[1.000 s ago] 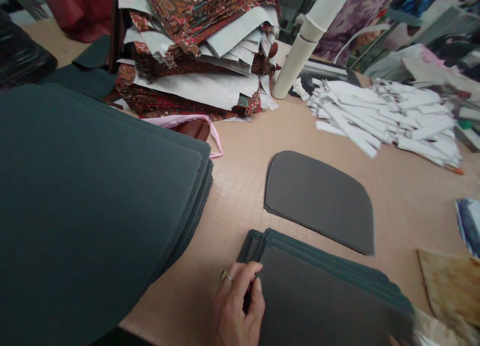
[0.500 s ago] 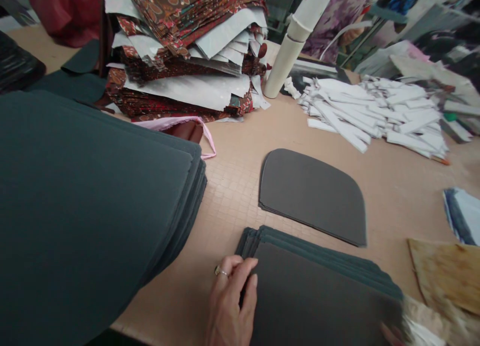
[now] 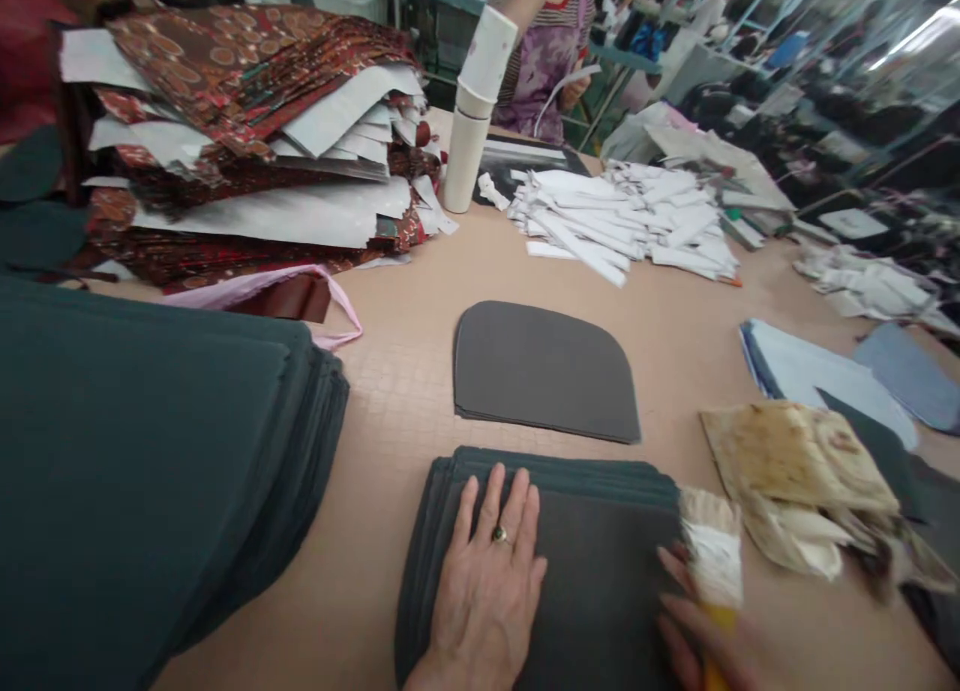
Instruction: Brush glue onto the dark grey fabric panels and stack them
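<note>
My left hand (image 3: 491, 581) lies flat, fingers stretched out, on the left part of a staggered stack of dark panels (image 3: 600, 581) with a grey top face and green edges. At the stack's right edge my right hand (image 3: 701, 621), slightly blurred, grips a paint brush (image 3: 712, 561) with a yellow handle and a white-wrapped head. Its fingertips touch the side of the stack. Just beyond lies a thin pile of grey panels with rounded corners (image 3: 544, 371). To the left rises a taller stack of larger dark green panels (image 3: 150, 421).
Patterned brown and white pieces (image 3: 255, 141) are piled at the back left, near a pale upright pipe (image 3: 469, 141). White strips (image 3: 622, 211) lie behind. At right are a stained cloth (image 3: 802, 461) and light blue pieces (image 3: 825, 371). A person in a purple apron (image 3: 532, 81) is beyond the table.
My left hand has moved from the stack's left edge onto its top and flattened out. The view has swung right, and my right hand with the brush now shows more clearly at the stack's right edge.
</note>
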The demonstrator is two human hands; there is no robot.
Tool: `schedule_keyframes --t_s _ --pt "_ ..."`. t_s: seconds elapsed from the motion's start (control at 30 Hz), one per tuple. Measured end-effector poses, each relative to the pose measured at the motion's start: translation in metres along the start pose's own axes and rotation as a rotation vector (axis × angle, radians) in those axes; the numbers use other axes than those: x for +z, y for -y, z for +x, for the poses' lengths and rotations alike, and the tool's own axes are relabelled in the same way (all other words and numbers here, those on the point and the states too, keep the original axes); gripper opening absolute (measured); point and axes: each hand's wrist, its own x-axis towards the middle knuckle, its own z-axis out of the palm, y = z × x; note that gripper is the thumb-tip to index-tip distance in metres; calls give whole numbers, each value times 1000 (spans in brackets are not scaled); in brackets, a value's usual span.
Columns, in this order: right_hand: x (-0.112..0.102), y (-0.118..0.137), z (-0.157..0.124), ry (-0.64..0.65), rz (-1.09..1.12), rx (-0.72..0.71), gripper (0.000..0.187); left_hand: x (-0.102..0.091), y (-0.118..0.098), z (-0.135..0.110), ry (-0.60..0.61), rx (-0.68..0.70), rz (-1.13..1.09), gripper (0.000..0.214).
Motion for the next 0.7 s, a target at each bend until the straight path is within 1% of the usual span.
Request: schedule_keyframes --t_s 0.07,0.13,0.2,0.23,0.3,0.37,0.5,0.57,0.63,0.7 --pt "7 29 21 -10 21 -95 12 3 0 -1 0 23 58 50" --pt "14 59 45 -5 49 -183 15 5 2 -2 -21 57 122 51" --pt "19 77 65 10 100 -247 15 7 4 -1 -43 87 161 50" --pt "19 80 71 30 116 -256 16 8 5 0 -51 96 168 50" --pt "14 70 75 63 128 -239 17 10 5 2 -64 107 169 49" --pt "5 44 68 80 105 -169 17 12 6 4 -73 121 172 49" --pt "-11 -23 47 -7 68 57 12 15 9 5 -81 145 189 47" --pt "-18 -45 39 -83 56 168 12 15 11 5 -88 156 186 47" --pt "-26 -51 32 -155 46 232 14 12 10 5 -123 144 183 48" --pt "-34 -43 25 -217 51 237 16 8 0 8 -174 137 170 48"
